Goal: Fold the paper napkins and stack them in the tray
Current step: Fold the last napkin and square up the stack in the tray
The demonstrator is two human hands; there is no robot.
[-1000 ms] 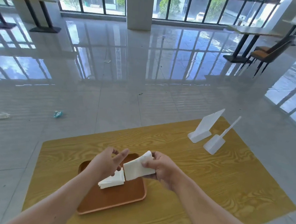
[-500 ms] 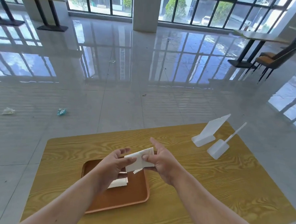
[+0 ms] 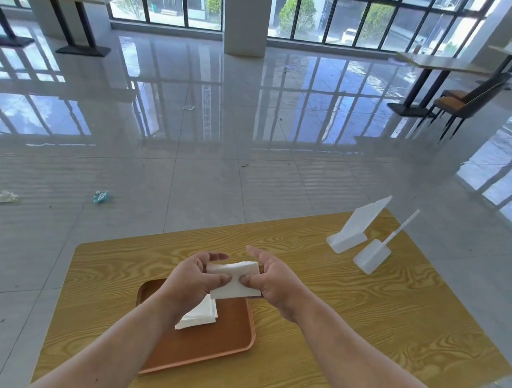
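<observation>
A white paper napkin (image 3: 234, 279), folded into a small rectangle, is held in the air above the far edge of the brown tray (image 3: 206, 346). My left hand (image 3: 192, 280) pinches its left side and my right hand (image 3: 270, 281) pinches its right side, thumbs on top and nearly touching. On the tray below lies a small stack of folded napkins (image 3: 199, 316), partly hidden by my left wrist.
The tray sits on a yellow wood-grain table (image 3: 361, 320). Two white plastic stands (image 3: 354, 230) (image 3: 374, 255) are at the far right of the table. Beyond lies a glossy tiled floor with bits of litter (image 3: 100, 197), and a table with chairs (image 3: 464, 101) at the far right.
My left hand has come off the tray stack and taken the napkin's left side. Both hands have closed the napkin into a flatter, smaller fold and lifted it slightly.
</observation>
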